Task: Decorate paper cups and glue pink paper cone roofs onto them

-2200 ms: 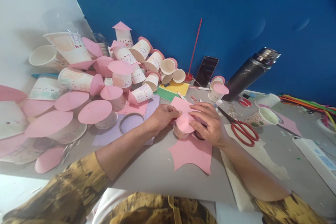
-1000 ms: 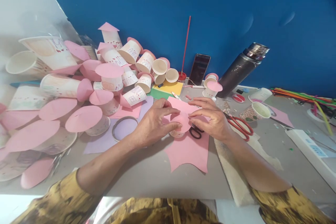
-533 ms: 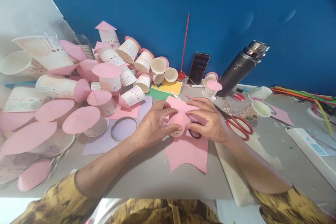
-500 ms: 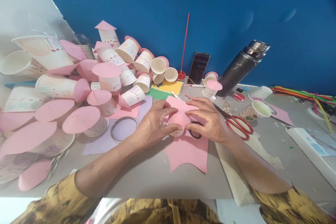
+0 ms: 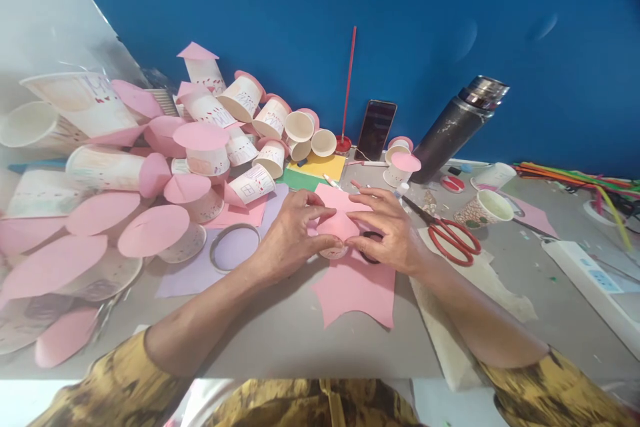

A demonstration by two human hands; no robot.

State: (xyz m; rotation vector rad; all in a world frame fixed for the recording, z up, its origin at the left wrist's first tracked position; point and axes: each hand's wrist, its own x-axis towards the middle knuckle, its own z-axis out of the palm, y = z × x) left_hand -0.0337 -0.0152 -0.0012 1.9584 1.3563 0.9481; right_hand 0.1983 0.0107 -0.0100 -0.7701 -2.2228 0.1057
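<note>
A small pink paper cone (image 5: 341, 225) sits like a roof on a white paper cup (image 5: 334, 253), whose lower part shows below it. My left hand (image 5: 290, 235) holds the cone's left side and front rim between thumb and fingers. From the other side, my right hand (image 5: 387, 230) presses the cone with its thumb and fingertips. Under the cup lies a cut pink paper sheet (image 5: 357, 297). A black ring-shaped thing (image 5: 370, 255) is partly hidden behind my right thumb. Red-handled scissors (image 5: 454, 241) lie right of my right hand.
Many cups with pink cones, such as this one (image 5: 154, 231), are heaped at left. A ring (image 5: 235, 247) rests on purple paper (image 5: 185, 275). Behind stand a phone (image 5: 377, 128) and a leaning dark flask (image 5: 450, 133). A power strip (image 5: 590, 287) lies far right.
My right thumb and fingers have shifted slightly left, closer to my left hand on the cone. The cup and cone stay in about the same place.
</note>
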